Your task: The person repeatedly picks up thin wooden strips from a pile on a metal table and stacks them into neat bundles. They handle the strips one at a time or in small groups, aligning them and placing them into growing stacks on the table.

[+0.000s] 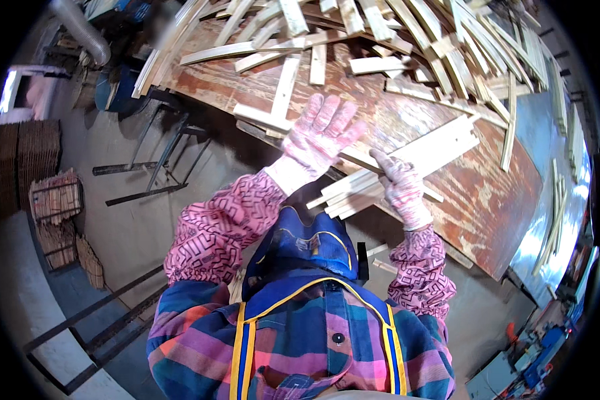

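Note:
My left hand (pixel 317 137), in a pink-and-white work glove, is stretched out with its fingers apart. It is over the table's near edge, beside a pale wooden strip (pixel 263 118). My right hand (pixel 403 190), gloved alike, is closed round a narrow wooden strip (pixel 360 158) that slants across a row of strips. Those strips lie side by side as a bundle (pixel 440 147), their near ends jutting past the table edge. The right palm and most of its fingers are hidden from above.
A worn reddish-brown tabletop (pixel 473 207) carries a large loose heap of wooden strips (pixel 353 27) along its far side. To the right is a shiny metal surface (pixel 553 220). Bundled wood (pixel 57 197) and a dark metal frame (pixel 107 327) stand on the left.

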Motion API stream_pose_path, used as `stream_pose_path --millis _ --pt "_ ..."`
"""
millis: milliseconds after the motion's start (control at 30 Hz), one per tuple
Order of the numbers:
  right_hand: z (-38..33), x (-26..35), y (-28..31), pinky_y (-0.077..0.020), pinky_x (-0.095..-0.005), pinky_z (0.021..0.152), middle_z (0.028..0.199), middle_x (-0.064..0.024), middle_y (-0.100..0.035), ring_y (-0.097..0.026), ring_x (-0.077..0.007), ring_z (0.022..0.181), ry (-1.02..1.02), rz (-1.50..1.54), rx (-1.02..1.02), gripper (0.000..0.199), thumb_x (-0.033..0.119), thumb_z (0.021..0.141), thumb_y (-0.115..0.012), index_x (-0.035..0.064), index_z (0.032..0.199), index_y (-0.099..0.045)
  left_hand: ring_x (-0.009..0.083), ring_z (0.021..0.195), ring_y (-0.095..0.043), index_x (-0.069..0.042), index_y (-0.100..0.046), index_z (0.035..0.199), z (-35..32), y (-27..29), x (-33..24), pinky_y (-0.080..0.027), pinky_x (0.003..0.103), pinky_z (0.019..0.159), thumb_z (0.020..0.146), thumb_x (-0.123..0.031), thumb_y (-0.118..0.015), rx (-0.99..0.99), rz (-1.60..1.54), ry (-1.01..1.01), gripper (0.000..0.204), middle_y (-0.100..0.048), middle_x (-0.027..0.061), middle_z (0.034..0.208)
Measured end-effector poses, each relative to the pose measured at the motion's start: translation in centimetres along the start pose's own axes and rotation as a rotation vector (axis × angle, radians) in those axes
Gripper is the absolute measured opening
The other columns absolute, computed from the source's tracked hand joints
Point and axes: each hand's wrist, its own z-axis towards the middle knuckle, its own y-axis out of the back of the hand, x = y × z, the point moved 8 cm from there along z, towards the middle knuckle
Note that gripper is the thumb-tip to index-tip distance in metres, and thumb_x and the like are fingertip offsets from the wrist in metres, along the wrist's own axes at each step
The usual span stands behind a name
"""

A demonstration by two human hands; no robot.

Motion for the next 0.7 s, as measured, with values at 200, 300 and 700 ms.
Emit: stream_pose_path --millis 200,300,700 --pt "7.4 8.0 1.1 -0.0488 -0.0419 0.093 0.109 -0.0144 -0.067 -0.064 -0.0305 0.102 -0.026 0.084 -0.333 0.047 0.008 0.082 -0.069 0.0111 0.128 -0.061 0.0237 0.107 -0.063 -0.018 -0.061 0.124 -16.0 -5.5 12.6 -0.051 0.035 0.089 0.089 -0.035 -0.06 0.801 -0.236 0.693 0.039 -0.066 0.006 0.118" --pt "11.8 6.5 -4.1 -0.0468 -0.0431 0.096 0.12 -0.0118 -0.065 -0.06 -0.0315 0.112 -0.241 0.318 -0.189 0.046 0.019 0.087 -0.064 0.012 0.131 -0.058 0.03 0.09 -0.067 -0.011 -0.064 0.119 -31.0 -7.7 18.0 -0.052 0.036 0.08 0.086 -0.02 -0.063 0.121 -0.801 1.198 0.034 -0.069 0.0131 0.101" --pt "23.6 11.0 -22.2 -0.0527 -0.0419 0.092 0.12 -0.0246 -0.062 -0.064 -0.035 0.11 -1.135 -0.001 0.191 0.081 0.044 0.07 -0.079 -0.0012 0.13 -0.047 0.0428 0.098 -0.065 -0.012 -0.053 0.122 -35.3 -7.5 31.9 -0.051 0.052 0.085 0.09 -0.045 -0.056 0.92 -0.269 1.22 0.046 -0.068 0.0209 0.106"
